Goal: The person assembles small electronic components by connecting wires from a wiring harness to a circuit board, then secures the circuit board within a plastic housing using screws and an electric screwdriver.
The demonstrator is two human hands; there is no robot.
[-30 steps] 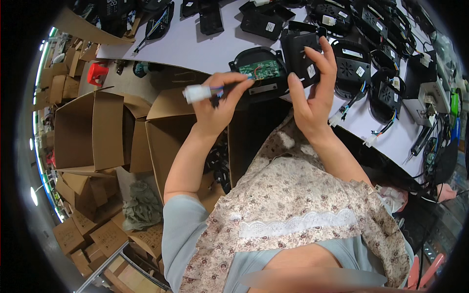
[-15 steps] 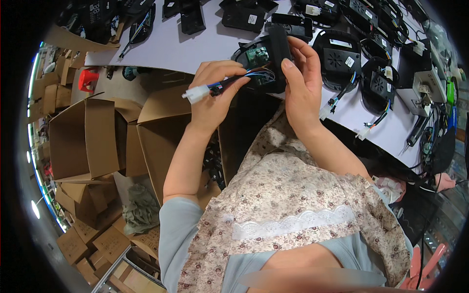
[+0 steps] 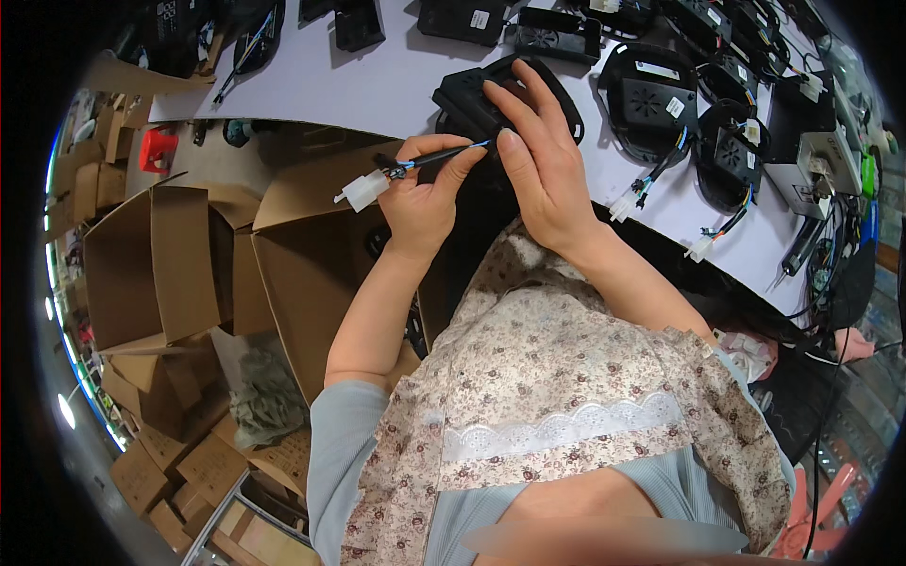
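My left hand [image 3: 421, 206] is closed in a pinch on a bundle of wires [image 3: 442, 160] in a dark sleeve. From its near end a white plug connector [image 3: 362, 191] sticks out to the left. My right hand [image 3: 547, 170] grips a black plastic cover [image 3: 464, 92], thumb and fingers over its top and near side. That cover sits against a rounded black housing [image 3: 557, 87], whose rim shows behind my fingers. The wires run toward the near edge of these parts. Whatever is inside the housing is hidden, and I cannot tell whether the two parts are fastened.
On the white table [image 3: 311, 94] several black units with wires, such as a round unit [image 3: 651, 99], lie to the right. Black covers [image 3: 462, 21] lie at the back. A metal box [image 3: 823, 170] stands far right. Open cardboard boxes [image 3: 311, 292] stand below the table's left edge.
The black cover has turned down over the housing, so the green circuit board no longer shows. My right hand has moved left onto the cover; my left hand has shifted closer to the wires' exit.
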